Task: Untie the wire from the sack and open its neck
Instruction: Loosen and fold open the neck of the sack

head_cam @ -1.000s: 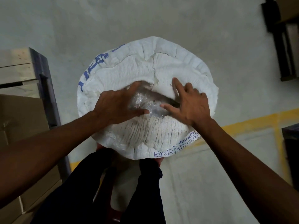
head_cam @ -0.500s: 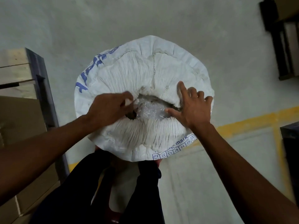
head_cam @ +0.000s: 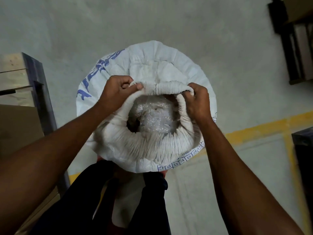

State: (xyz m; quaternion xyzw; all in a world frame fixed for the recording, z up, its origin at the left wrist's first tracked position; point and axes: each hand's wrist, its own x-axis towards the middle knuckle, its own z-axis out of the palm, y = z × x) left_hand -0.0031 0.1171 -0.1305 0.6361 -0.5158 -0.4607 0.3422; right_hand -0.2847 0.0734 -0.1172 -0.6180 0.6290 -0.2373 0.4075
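A large white woven sack (head_cam: 177, 65) with blue print stands upright on the floor, seen from above. Its pleated neck (head_cam: 149, 145) forms a wide ring, and crinkled clear plastic liner (head_cam: 152, 116) shows inside the opening. My left hand (head_cam: 116, 92) pinches the far left part of the neck's rim. My right hand (head_cam: 197, 100) grips the rim at the far right. No wire is visible on the sack.
Wooden boards with a dark frame (head_cam: 25, 78) stand at the left, close to the sack. A yellow floor line (head_cam: 254, 131) runs to the right. Dark shelving (head_cam: 296, 39) is at the upper right. My dark trousers (head_cam: 101, 200) are just below the sack.
Both hands moved from the small central gap to the rim and pulled it apart. The neck's opening has grown much wider, baring more of the plastic liner.
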